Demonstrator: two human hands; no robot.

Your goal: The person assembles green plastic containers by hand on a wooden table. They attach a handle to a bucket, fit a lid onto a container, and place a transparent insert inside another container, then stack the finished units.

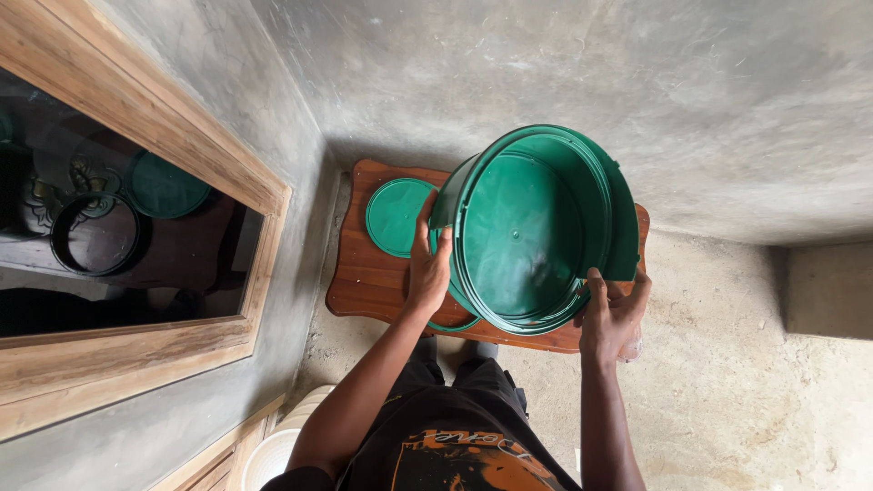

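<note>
Right now both hands are on the green bucket (pixel 536 232), which is tipped on its side so its open mouth faces up toward the person and its inside shows bare. The left hand (pixel 427 268) is closed around the rim on the left side, fingers curled over the edge and thumb outside. The right hand (pixel 614 314) grips the lower right of the rim, fingers hooked under the lip, thumb lying along it. So the bucket is held up off the wooden stool (pixel 364 282), over its middle and right part, not standing on it; whether any part of it touches the top I cannot tell. A thin green handle (pixel 455 325) loops below the rim near the stool's front edge. The lid (pixel 397 216) is already off and lies flat near the stool's back left corner, just beside the bucket. As far as I can judge, the opening is done and the bucket has yet to be set down or closed. Off to the left a wood-framed window (pixel 136 227) mirrors the lid, and a white stack (pixel 273 455) sits by the person's left elbow on the floor.
</note>
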